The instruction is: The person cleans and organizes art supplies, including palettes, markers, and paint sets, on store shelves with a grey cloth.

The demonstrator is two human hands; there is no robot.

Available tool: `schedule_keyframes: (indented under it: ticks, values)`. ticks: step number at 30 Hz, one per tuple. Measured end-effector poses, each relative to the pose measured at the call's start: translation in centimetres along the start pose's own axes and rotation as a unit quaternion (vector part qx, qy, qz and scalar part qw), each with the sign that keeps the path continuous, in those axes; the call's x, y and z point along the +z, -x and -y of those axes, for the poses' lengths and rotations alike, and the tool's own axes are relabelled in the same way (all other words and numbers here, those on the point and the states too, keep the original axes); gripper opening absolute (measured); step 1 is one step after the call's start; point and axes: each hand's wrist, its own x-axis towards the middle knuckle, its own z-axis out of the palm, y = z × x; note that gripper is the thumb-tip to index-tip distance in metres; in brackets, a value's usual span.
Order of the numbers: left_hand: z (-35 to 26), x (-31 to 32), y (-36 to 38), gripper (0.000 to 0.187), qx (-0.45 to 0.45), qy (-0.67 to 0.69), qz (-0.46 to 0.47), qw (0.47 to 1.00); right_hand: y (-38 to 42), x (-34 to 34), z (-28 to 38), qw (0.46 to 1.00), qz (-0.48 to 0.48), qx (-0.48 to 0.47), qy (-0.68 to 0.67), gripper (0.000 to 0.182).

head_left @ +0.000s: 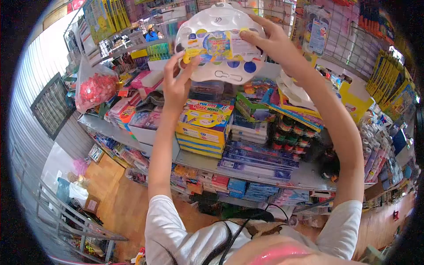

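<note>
Both my hands hold up a white watercolour paint palette (205, 26) in front of the wire rack. Round paint pots show along its middle, with a colourful printed label (216, 45) across them. My left hand (177, 76) grips the lower left edge between thumb and fingers. On the upper right side, my right hand (271, 39) has its thumb over the front, the fingers partly hidden behind. Below the palette stands a yellow and red box (205, 117) on the shelf. More white palettes (293, 90) lie stacked under my right forearm.
A metal shelf (198, 161) crowded with stationery runs across in front of me. At the left hangs a clear bag of red pieces (97, 88). Yellow packs (386, 75) hang at the right. A metal stair railing (66, 216) rises at lower left beside the wooden floor (106, 176).
</note>
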Motion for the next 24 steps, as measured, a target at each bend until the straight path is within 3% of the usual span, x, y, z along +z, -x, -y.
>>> schedule_keyframes:
  ticks: [2,5,7,8,9,12,13,16,17,20,22,24]
  values:
    - [0.3,1.3,-0.8,0.064,-0.030,-0.016,0.063,0.997,-1.7,-0.5,-1.4,0.997,-0.009,0.002,0.079,0.068]
    - [-0.1,3.5,-1.2,0.075,-0.096,0.075,0.130,0.984,-3.8,-1.3,-3.7,0.985,-0.011,-0.025,0.173,0.067]
    - [-0.4,4.3,-1.3,0.076,-0.105,0.095,0.175,0.974,-4.7,-1.8,-4.2,0.977,-0.002,0.012,0.211,0.068]
    - [-0.7,4.8,-1.5,0.073,-0.129,0.110,0.167,0.971,-5.3,-2.1,-4.4,0.973,0.001,0.031,0.229,0.068]
    - [-1.3,5.4,-1.6,0.070,-0.154,0.126,0.159,0.967,-5.8,-2.2,-5.2,0.959,-0.021,-0.020,0.283,0.070]
    - [-1.9,6.4,-1.7,0.064,-0.211,0.145,0.129,0.958,-5.8,-2.7,-5.3,0.952,-0.013,0.016,0.306,0.074]
    - [-1.9,6.8,-1.8,0.063,-0.227,0.147,0.117,0.955,-5.9,-2.4,-5.5,0.915,-0.048,0.051,0.397,0.058]
    - [-1.3,7.8,-1.6,0.063,-0.186,0.038,0.061,0.980,-2.3,-4.5,-1.6,0.889,0.026,0.034,0.457,0.053]
    - [-1.0,8.0,-1.5,0.062,-0.181,0.032,0.065,0.981,-1.5,-5.2,-4.8,0.888,-0.069,-0.112,0.442,0.060]
    - [-0.5,8.0,-1.1,0.060,-0.177,0.008,0.074,0.981,3.0,-8.2,3.6,0.897,0.119,0.132,0.404,0.061]
    - [-0.9,8.1,-0.9,0.057,-0.181,-0.027,0.073,0.980,5.4,-10.4,2.5,0.887,0.105,0.146,0.426,0.060]
    - [-3.1,7.8,-1.3,0.053,-0.164,-0.016,0.010,0.986,8.0,-12.5,4.1,0.884,0.111,0.170,0.420,0.059]
